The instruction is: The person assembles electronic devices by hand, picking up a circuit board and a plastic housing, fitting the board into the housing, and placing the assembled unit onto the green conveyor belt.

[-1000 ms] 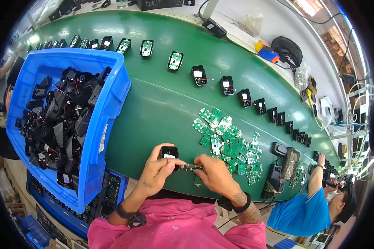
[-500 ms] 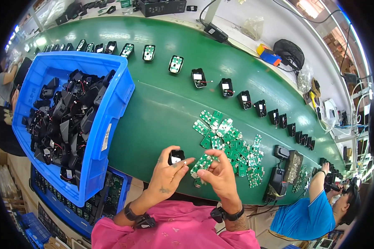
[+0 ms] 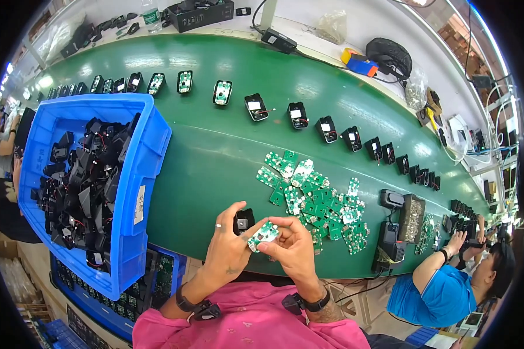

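My left hand, a ring on one finger, grips a small black plastic housing just above the near part of the green bench. In my right hand, a green circuit board with pale parts is pinched between thumb and fingers. The board is tilted and overlaps the near side of the housing, close to my left fingers. Whether the two touch is hard to make out. Beyond my right hand lies a loose pile of green circuit boards.
A blue bin full of black housings stands at the left. Across the bench runs a curved row of open housings, some with boards inside. Black power adapters sit at the right, near a co-worker in a blue shirt.
My right hand has brought the board left, nearer the housing, and turned it. My left fingers have shifted around the housing. The whole view has moved slightly.
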Motion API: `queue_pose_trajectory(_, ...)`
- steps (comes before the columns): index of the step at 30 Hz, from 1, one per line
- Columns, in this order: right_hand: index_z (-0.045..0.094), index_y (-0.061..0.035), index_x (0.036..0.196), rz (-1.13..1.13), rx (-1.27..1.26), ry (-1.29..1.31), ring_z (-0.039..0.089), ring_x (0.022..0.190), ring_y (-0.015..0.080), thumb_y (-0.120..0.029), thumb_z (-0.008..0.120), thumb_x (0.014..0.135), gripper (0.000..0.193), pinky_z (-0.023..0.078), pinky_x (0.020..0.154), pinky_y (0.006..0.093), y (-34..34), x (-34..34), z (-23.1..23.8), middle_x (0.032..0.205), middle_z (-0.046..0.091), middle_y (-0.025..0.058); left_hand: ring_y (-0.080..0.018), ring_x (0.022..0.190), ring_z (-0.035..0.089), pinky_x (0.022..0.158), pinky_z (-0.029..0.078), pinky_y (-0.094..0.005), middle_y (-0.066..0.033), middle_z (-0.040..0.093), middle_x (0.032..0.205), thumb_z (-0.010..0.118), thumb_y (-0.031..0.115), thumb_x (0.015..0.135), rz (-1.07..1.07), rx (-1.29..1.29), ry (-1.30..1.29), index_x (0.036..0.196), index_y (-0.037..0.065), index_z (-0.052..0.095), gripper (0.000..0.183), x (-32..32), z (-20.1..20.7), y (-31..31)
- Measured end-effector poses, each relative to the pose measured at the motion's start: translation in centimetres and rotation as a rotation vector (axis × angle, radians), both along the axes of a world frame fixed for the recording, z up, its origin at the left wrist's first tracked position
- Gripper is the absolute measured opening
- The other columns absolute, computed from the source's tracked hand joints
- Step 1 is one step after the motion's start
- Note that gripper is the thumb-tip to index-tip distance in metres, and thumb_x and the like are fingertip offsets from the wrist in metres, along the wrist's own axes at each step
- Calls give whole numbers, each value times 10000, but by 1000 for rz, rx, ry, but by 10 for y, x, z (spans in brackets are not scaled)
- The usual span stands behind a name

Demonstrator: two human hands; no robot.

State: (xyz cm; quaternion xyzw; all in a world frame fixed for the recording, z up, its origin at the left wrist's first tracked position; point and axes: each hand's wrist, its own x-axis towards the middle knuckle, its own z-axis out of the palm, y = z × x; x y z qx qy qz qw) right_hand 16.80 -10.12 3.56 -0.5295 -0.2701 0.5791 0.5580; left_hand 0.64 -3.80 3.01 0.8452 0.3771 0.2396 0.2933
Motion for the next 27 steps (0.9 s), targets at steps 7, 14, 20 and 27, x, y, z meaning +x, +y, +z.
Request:
queue_pose_trajectory(7, 515, 31, 1228, -81, -56, 68, 563, 651, 57, -39, 654, 940, 327, 438, 533, 205, -8, 2, -12, 827, 636, 23, -225, 1098, 644, 848, 580, -357, -150, 616, 1265, 860, 98, 683, 193, -590, -433, 1375, 4, 525, 775, 7, -11, -2)
queue_pose_trajectory(14, 583, 32, 1095, -110, -85, -40, 536, 592, 31, -83, 630, 970, 176, 385, 494, 184, -9, 1, -16, 774, 656, 33, -146, 1044, 634, 829, 592, -298, -112, 628, 1184, 973, 121, 559, 104, -738, -345, 1327, -3, 519, 901, 10, -8, -2)
queue_pose_trajectory(20, 597, 28, 1048, -69, -118, -253, 544, 580, 24, -113, 636, 974, 163, 394, 490, 182, -16, 10, -19, 728, 663, 28, -167, 1050, 622, 822, 585, -289, -125, 558, 1223, 921, 9, 613, 117, -1003, -621, 1386, 34, 451, 905, 17, -17, -3)
queue_pose_trajectory(27, 571, 16, 1010, 19, -136, -131, 569, 561, 46, -116, 632, 974, 150, 429, 498, 190, -18, 21, -20, 697, 657, 33, -215, 1078, 619, 885, 558, -340, -154, 551, 1246, 882, -43, 629, 36, -1136, -848, 1471, 73, 347, 1005, 21, -17, -1)
